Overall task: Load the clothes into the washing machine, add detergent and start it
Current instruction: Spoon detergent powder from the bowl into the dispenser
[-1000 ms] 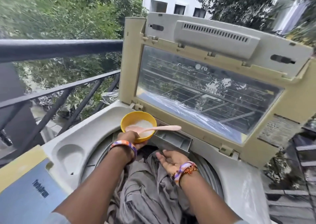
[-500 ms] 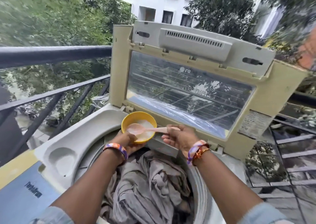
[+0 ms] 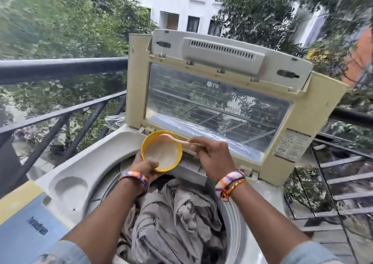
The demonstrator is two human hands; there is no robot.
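"LG" logo on raised lid (image 3: 214,106); "TurboDrum" on front panel (image 3: 30,231). L hand (image 3: 146,168) gripping yellow detergent bowl (image 3: 161,151), R hand (image 3: 212,158) pinching pink spoon (image 3: 173,138) over grey clothes (image 3: 173,221).

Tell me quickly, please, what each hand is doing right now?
Left hand: closed around the yellow plastic bowl of white powder.
Right hand: closed on the pink plastic spoon, its scoop over the bowl.

Dark balcony railing (image 3: 60,70), leafy trees (image 3: 60,21), white building (image 3: 181,5), daylight

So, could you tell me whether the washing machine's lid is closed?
No, the lid stands raised behind the drum, where grey clothes lie exposed.
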